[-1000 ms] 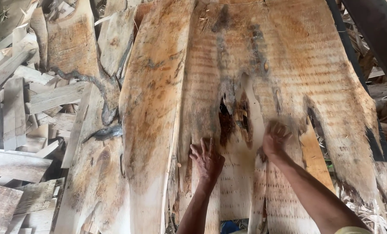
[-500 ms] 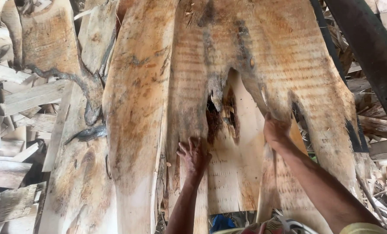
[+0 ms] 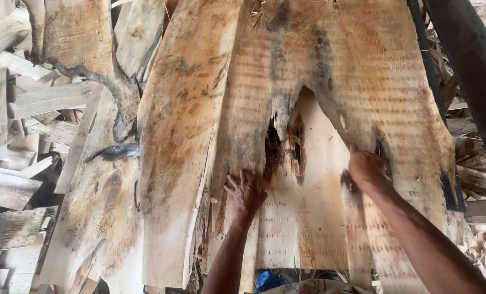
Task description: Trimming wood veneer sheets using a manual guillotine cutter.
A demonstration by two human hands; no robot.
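Since 0.5 s ago the torn veneer sheet sits a bit lower and nearer in the frame, and both hands have slid up with it; the right hand has shifted toward the split's right edge.

Head view: left hand lies flat, fingers spread, palm pressed on the sheet's lower left part just beside the dark rotten hole; it grips nothing. Right hand is curled over the ragged right edge of the tear, fingers tucked on the sheet edge, so it seems to pinch the veneer there, tho the fingertips are hidden. A paler sheet shows thru the tear, under the top one. Sheet lies w/ its grain running away from the person, spanning centre to right. To its left, touching or overlapping, a long narrower sheet; further left another w/ dark bark edge. Wood offcuts piled far left. Dark beam crosses top right.
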